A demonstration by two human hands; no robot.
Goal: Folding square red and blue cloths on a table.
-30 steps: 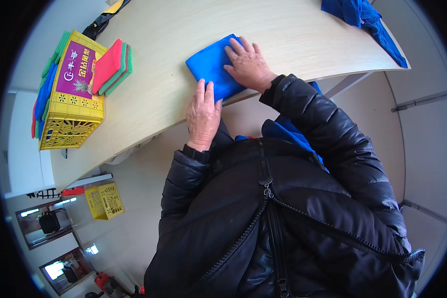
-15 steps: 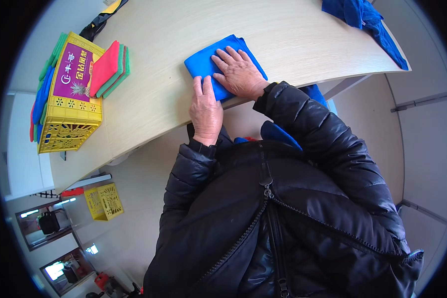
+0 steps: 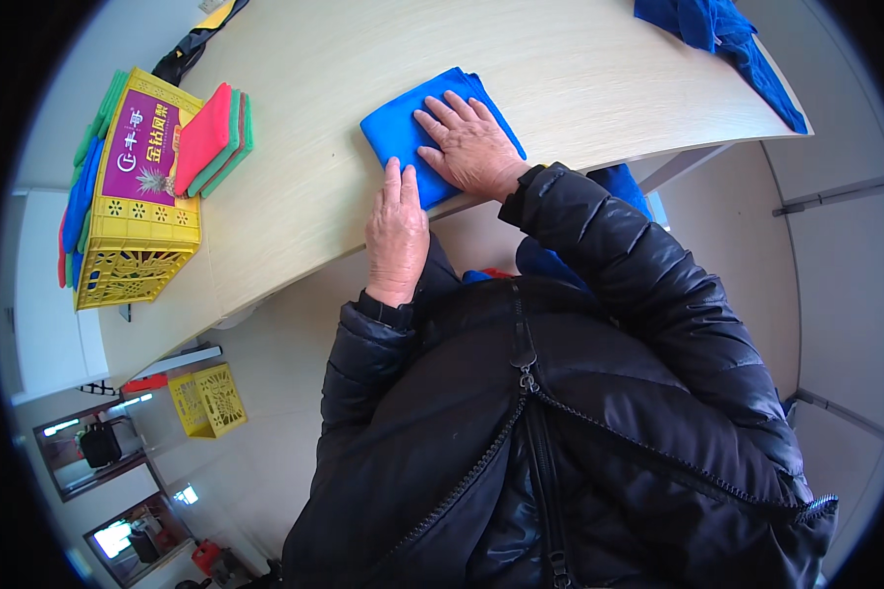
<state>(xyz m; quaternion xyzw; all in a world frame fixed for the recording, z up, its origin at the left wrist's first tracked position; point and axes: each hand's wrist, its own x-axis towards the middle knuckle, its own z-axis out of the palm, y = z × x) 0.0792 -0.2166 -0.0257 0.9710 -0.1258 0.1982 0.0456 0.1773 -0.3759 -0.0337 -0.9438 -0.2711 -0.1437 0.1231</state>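
Note:
A folded blue cloth [image 3: 403, 118] lies flat near the front edge of the table [image 3: 295, 187]. My right hand [image 3: 473, 147] rests on top of it, palm down with the fingers spread. At the cloth's near left edge is my left hand [image 3: 397, 231], its fingers stretched out and the tips touching or just over the cloth. Neither hand grips anything. The underside of the cloth is hidden.
On the left stands a yellow plastic crate [image 3: 142, 236] with folded cloths in it. Beside it a stack of red and green folded cloths [image 3: 216, 142] leans. Crumpled blue fabric [image 3: 717, 44] lies at the far right corner. Another yellow crate [image 3: 208, 401] sits on the floor.
My left hand has drawn back slightly toward me and to the left, its fingers now straighter. My right hand stays spread on the cloth, with hardly any shift.

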